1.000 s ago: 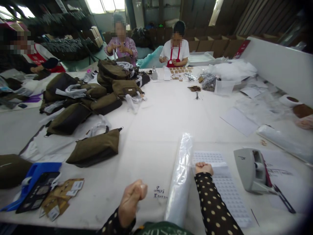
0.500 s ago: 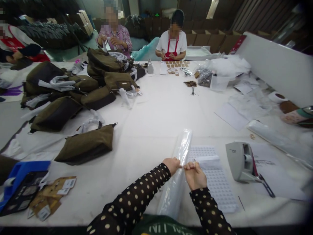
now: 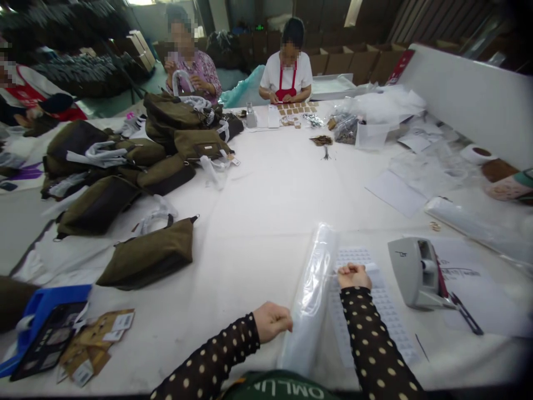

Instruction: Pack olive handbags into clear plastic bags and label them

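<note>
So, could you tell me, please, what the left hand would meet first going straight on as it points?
The left hand would probably meet the clear plastic bundle first, though depth is hard to judge.

Piled bags (image 3: 166, 175), cartons (image 3: 352, 62) and aproned workers (image 3: 286, 91) show a workshop.

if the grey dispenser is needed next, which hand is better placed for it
Right, most likely: the right hand is over the printed sheet, with the dispenser to its right. The left hand is at the clear plastic's left edge, farther off. Whether either holds anything is unclear.
</note>
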A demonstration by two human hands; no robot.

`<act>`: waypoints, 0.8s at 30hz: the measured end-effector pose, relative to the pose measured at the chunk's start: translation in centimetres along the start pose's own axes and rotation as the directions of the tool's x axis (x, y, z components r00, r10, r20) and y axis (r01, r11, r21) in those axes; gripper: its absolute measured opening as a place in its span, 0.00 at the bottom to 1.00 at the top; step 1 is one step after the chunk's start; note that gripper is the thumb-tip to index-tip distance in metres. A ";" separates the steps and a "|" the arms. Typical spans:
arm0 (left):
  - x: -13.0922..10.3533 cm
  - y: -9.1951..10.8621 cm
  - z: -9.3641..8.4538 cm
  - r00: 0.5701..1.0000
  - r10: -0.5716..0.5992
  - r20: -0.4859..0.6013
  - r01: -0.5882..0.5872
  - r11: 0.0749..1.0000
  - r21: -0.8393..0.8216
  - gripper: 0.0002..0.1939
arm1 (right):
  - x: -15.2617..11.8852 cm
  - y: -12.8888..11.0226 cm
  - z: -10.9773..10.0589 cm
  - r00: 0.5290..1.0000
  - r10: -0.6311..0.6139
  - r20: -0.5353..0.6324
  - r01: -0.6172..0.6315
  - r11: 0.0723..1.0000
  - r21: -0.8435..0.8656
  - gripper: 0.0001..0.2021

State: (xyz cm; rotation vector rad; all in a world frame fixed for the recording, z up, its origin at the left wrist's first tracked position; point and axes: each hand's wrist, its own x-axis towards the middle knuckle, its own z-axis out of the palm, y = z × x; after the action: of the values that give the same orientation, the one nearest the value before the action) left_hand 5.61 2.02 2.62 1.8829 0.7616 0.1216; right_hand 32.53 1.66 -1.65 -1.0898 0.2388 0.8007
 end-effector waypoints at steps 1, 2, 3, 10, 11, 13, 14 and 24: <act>-0.5 -0.3 -0.4 0.999 -0.026 -0.040 0.026 1.000 -0.004 0.25 | -0.4 -0.5 -0.2 0.999 -0.014 0.035 0.014 1.000 -0.010 0.17; -0.4 -0.5 -0.7 0.995 -0.051 -0.086 0.051 0.999 -0.003 0.27 | -1.2 -0.7 -0.4 0.997 -0.026 0.079 0.027 0.999 -0.021 0.16; 0.1 -0.7 -0.8 0.989 -0.068 -0.131 0.069 0.998 0.000 0.28 | -2.4 -0.7 -0.6 0.991 -0.037 0.128 0.042 0.999 -0.035 0.16; 8.5 0.7 2.9 0.993 0.080 -0.091 -0.076 0.996 0.053 0.12 | -12.2 1.7 -1.9 0.930 -0.043 0.365 0.109 0.981 -0.161 0.14; 9.1 0.6 3.4 0.994 0.100 -0.046 -0.096 0.993 0.065 0.11 | -12.9 1.8 -1.9 0.926 -0.034 0.376 0.104 0.980 -0.168 0.14; 9.5 0.1 3.9 0.991 0.123 0.043 -0.127 0.988 0.091 0.07 | -13.3 1.4 -2.0 0.929 -0.013 0.369 0.083 0.982 -0.172 0.15; 9.5 -0.3 3.9 0.988 0.132 0.079 -0.139 0.985 0.100 0.08 | -13.0 1.1 -2.0 0.937 -0.008 0.349 0.070 0.984 -0.166 0.16; 4.1 -0.2 3.1 0.996 0.054 -0.077 -0.049 0.997 0.059 0.21 | -4.0 -1.7 -3.8 0.999 0.010 0.043 -0.005 0.991 -0.130 0.18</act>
State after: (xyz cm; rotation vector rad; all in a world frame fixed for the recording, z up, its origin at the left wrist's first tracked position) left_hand 10.03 1.90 0.02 1.9624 0.7772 0.2088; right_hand 31.66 -3.78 -0.09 -1.1931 0.1561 0.8548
